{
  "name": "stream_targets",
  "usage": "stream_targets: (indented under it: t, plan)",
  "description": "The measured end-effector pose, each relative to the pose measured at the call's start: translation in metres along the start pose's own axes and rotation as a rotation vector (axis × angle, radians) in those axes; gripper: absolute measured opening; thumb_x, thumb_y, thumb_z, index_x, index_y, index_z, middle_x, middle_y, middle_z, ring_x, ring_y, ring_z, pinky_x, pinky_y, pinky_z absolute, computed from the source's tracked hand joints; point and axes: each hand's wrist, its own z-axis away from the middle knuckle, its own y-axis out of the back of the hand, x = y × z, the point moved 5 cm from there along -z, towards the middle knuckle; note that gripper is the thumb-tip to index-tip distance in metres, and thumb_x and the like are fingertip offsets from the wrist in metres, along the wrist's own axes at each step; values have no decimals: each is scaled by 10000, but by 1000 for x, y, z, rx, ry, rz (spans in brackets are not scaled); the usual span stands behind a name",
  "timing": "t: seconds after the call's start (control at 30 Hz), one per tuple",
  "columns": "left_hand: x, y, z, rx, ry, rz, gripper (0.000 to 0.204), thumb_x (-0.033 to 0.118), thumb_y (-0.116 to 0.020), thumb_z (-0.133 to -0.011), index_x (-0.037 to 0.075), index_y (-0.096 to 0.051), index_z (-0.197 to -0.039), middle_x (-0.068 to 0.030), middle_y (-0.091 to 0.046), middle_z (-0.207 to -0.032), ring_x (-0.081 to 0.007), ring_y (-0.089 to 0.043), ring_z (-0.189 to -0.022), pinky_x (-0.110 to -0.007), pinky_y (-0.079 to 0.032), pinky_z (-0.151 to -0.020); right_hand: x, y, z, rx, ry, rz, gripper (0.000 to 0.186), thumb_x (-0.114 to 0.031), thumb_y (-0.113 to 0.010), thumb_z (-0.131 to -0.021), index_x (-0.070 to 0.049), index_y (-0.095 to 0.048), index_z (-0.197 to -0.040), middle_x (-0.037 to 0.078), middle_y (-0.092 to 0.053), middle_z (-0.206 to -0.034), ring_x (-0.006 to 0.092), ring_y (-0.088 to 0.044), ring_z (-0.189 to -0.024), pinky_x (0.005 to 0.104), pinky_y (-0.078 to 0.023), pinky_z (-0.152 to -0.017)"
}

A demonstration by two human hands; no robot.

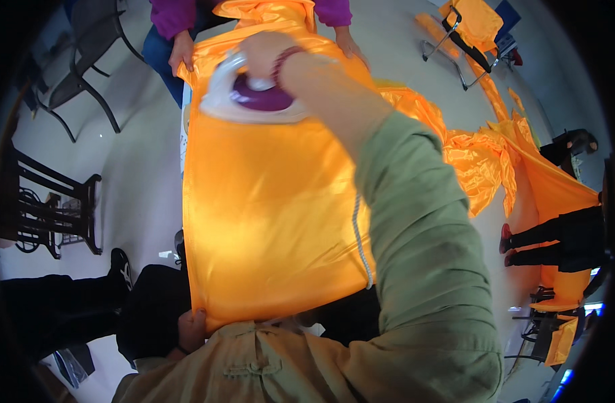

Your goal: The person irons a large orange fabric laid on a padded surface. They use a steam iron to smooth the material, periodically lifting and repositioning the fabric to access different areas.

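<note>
A wide piece of shiny orange cloth (274, 215) lies stretched out in front of me over a board that shows only at its left edge. My right hand (266, 55), blurred by motion, is wrapped round the handle of a white and purple clothes iron (264, 101) on the far part of the cloth. At the near left corner, my left hand (192, 329) pinches the cloth's edge. Across from me, another person's hands (181, 51) in purple sleeves hold the far end. A grey twisted cord (362, 242) runs along the cloth's right side.
More orange cloth (479, 161) is heaped to the right, trailing toward a standing person in dark clothes (556, 242). Chairs stand at the far left (92, 60) and the far right (472, 40). A dark wooden chair (59, 201) is on the left.
</note>
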Motion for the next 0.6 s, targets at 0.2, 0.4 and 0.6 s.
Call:
stream_targets:
  t: [0.2, 0.4, 0.6]
  plan:
    - [3, -6, 2, -5, 2, 83, 367, 274, -505, -1004, -15, -647, -827, 11, -637, -759, -66, -555, -681, -269, -441, -584, 181, 0, 74, -50, -349, 6, 385, -188, -624, -883, -187, -642, -1267, 160, -701, -1108, 338, -662, -1026, 445, -518, -902]
    - [-3, -9, 3, 9, 55, 100, 366, 254, -510, -1002, 7, -637, -763, 14, -620, -693, -60, -544, -619, -265, -421, -543, 267, 3, 133, -34, -613, 13, 464, -98, -622, -853, -128, -619, -1316, 197, -668, -1190, 357, -644, -1081, 425, -503, -928]
    - [-15, -8, 3, 5, 47, 91, 404, 233, -514, -994, 36, -583, -649, 26, -564, -591, -56, -501, -537, -280, -377, -481, 231, 1, 89, -36, -474, -16, 466, -102, -637, -832, -152, -632, -1295, 179, -674, -1181, 357, -643, -1064, 422, -507, -902]
